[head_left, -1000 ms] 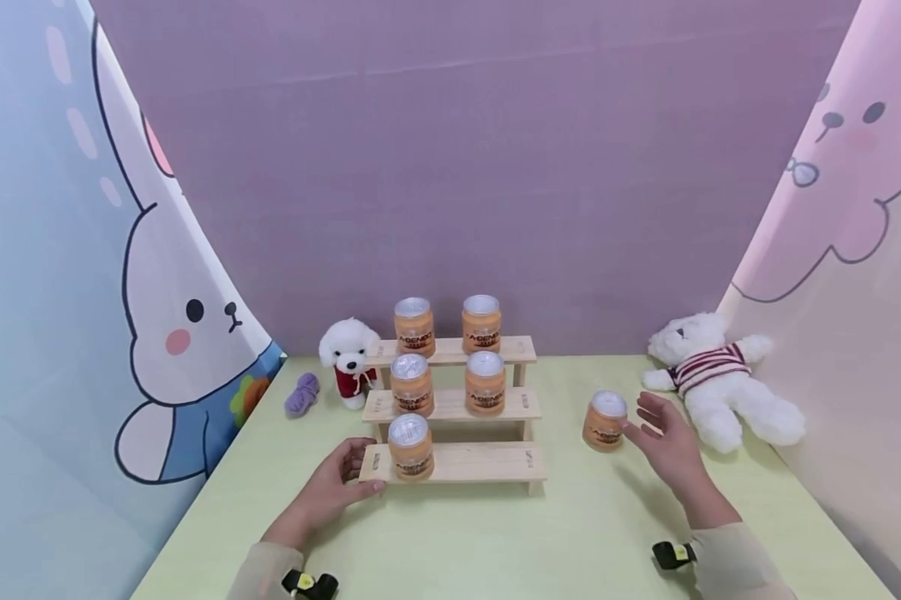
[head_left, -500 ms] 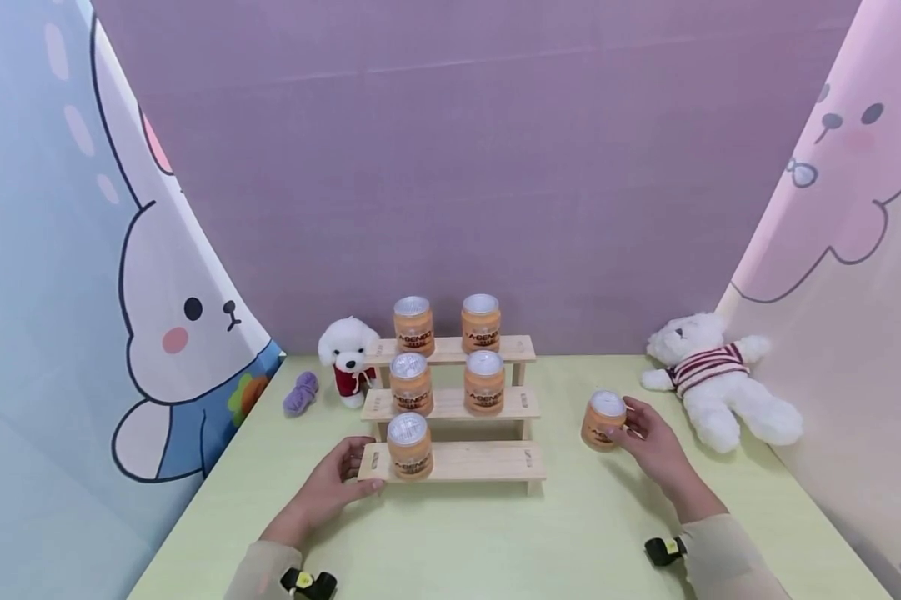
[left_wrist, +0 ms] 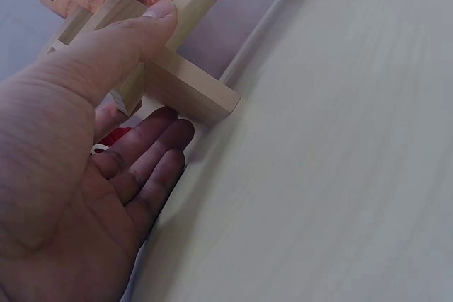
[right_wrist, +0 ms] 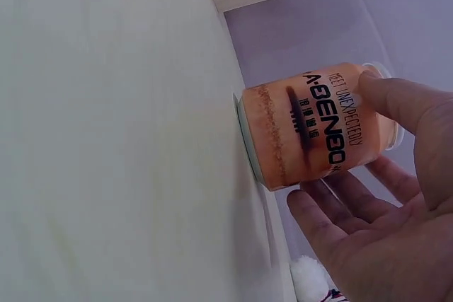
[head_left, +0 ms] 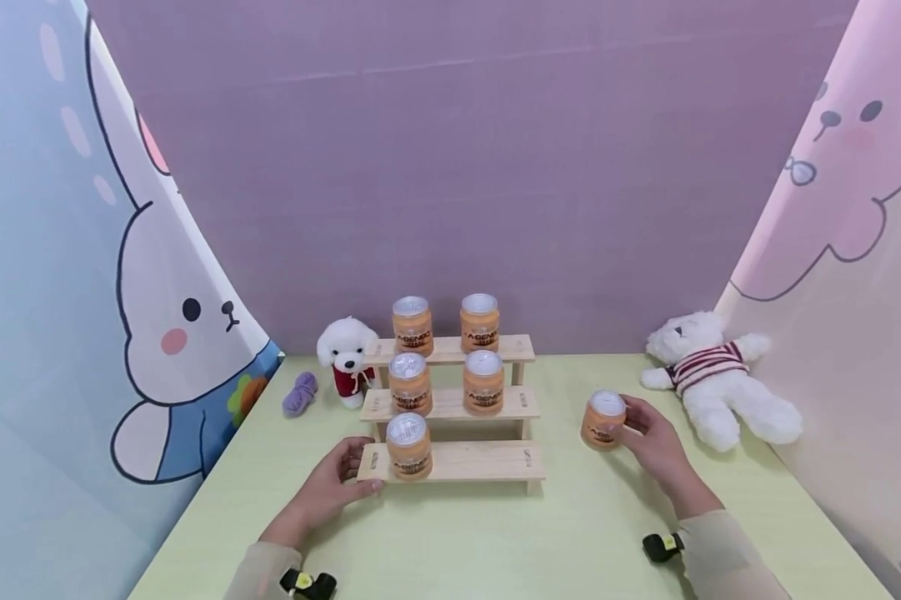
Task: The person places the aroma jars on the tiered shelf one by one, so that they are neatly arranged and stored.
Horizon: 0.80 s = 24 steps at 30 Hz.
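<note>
Right hand point(head_left: 648, 442) looks only half-wrapped round the orange jar point(head_left: 603, 420), so she'd better close those spread fingers before lifting.

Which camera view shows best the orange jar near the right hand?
The right wrist view: the orange jar fills it, label readable. The head view shows it small on the table; the left wrist view misses it.

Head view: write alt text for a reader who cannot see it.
A person's right hand touches an orange jar standing on a pale green table, while the left hand rests on the left end of a three-step wooden rack holding five matching jars. A white plush dog sits left of the rack, a plush bear lies right.
</note>
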Available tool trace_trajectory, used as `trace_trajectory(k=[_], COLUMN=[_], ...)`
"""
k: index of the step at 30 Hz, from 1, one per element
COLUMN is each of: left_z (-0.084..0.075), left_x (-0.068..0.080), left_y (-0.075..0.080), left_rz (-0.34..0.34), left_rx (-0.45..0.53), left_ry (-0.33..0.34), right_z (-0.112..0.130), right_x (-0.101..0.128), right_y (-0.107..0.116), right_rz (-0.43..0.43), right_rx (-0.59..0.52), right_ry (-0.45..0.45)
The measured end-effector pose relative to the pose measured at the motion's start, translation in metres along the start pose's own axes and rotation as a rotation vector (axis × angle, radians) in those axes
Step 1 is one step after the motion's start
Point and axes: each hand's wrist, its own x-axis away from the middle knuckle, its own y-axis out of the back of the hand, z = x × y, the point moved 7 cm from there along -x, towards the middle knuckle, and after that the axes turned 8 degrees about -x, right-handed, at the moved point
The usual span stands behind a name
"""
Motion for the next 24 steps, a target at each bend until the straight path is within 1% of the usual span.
trace_trajectory(k=[4, 8, 19, 24], left_z=[-0.0013, -0.0028, -0.0047, -0.0034], left_x=[0.0004, 0.0023, 0.0025, 0.0020], left_y=[0.0003, -0.0003, -0.0001, -0.0002], left_rz=[-0.004, -0.003, -0.014, -0.018], left_rx=[-0.007, -0.018, -0.009, -0.006], left_ry=[-0.004, -0.006, 0.015, 0.014], right_z=[0.0008, -0.0015, 0.0004, 0.0009], right_x=[-0.0042, -0.0069, -0.0052, -0.0042], right_y=[-0.0027, -0.0053, -0.0057, -0.0039], right_rz=[0.023, 0.035, 0.024, 0.004], right_rx=[-0.002, 0.007, 0.017, 0.023], right_ry=[0.013, -0.001, -0.019, 0.003])
